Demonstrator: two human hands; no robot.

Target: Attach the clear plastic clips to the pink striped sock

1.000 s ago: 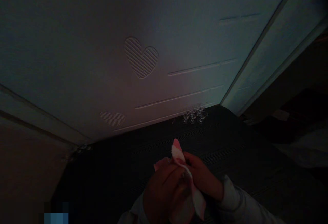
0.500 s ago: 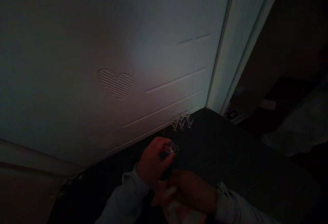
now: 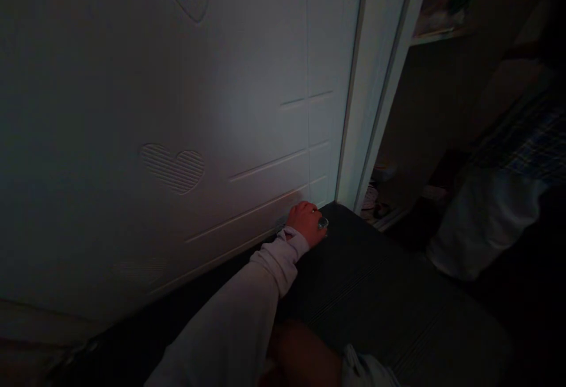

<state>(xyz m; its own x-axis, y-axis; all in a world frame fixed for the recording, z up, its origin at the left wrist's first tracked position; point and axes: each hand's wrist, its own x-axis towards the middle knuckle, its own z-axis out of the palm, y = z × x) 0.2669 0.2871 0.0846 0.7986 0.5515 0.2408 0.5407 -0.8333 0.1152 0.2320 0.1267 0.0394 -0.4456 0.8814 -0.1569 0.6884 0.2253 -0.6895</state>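
Note:
My left hand [image 3: 306, 222] reaches out to the back of the dark surface, close to the white panel. Its fingers are curled round a small clear glass [image 3: 323, 222], whose rim shows at the fingertips. The hand hides most of the small glasses grouped there; a faint clear edge [image 3: 280, 225] shows beside the wrist. Low in the view, my right hand [image 3: 294, 348] is closed and dim, partly behind my left sleeve. A pinkish cloth [image 3: 266, 368] shows only as a sliver by it.
The dark padded surface [image 3: 354, 281] meets a white panel [image 3: 247, 110] with embossed hearts and lines. A white door frame [image 3: 375, 80] rises at the right. Further right stands another person in light trousers [image 3: 486, 222]. Small shiny things [image 3: 84, 348] sit dimly at the lower left.
My left hand has moved forward and right with the glass, to the group of glasses by the panel. My right hand has dropped lower. The view has shifted right, bringing a person into sight.

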